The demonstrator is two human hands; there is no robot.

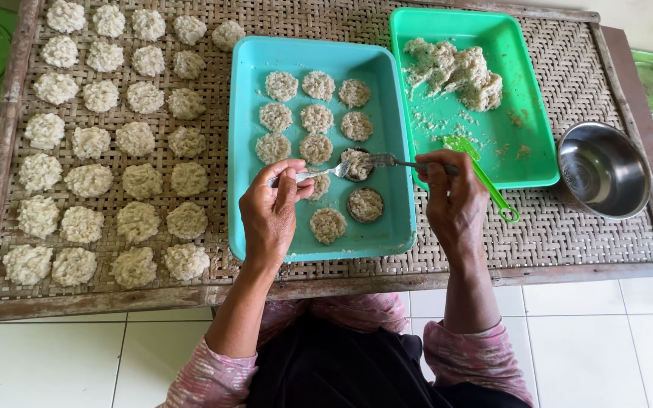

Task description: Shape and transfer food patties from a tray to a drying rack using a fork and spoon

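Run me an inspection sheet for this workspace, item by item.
Surface: woven bamboo mat in a wooden frame.
Job's things: turquoise plastic tray with flat rice patties and two round moulds; one mould being filled.
Clutter: green plastic tray with a rice lump, green plastic scoop, steel bowl, rows of finished patties.
Hands: left hand holds a metal spoon; right hand holds a metal fork.
Cables: nothing seen.
Surroundings: white tiled floor, green trays at both edges.
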